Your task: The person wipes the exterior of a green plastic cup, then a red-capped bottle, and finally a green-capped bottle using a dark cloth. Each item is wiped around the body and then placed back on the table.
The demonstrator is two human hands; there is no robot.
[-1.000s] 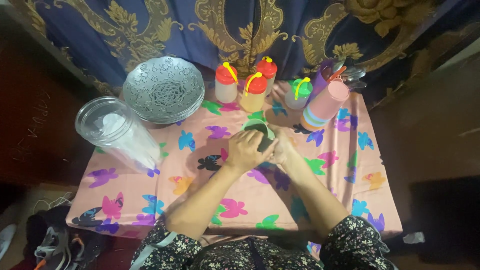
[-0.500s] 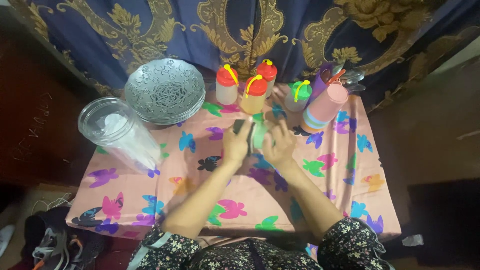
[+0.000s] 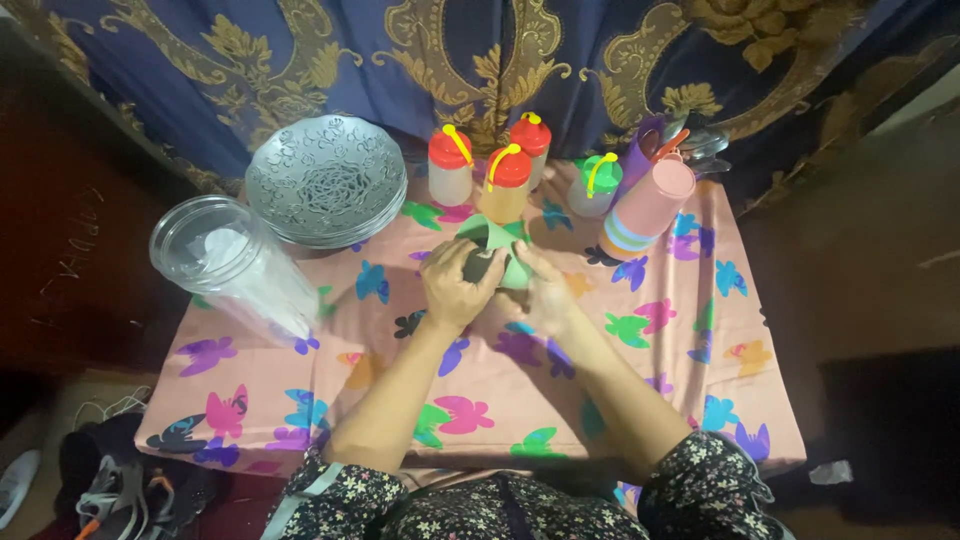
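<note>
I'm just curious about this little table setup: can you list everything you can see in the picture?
green cup: one, light green, tilted, held between both hands at mid table.
dark cloth: one, dark, pressed at the cup under the left fingers.
squeeze bottles: four, three with red caps and one with a green cap, along the back edge.
stacked cups: one stack, pink outermost, lying tilted at back right.
patterned bowls: a stack, silvery, back left; count unclear.
clear jar: one, transparent, lying at the left edge.
tablecloth: one, pink with coloured butterflies.
curtain: blue and gold, behind the table.
left hand: on the cup.
right hand: on the cup.
</note>
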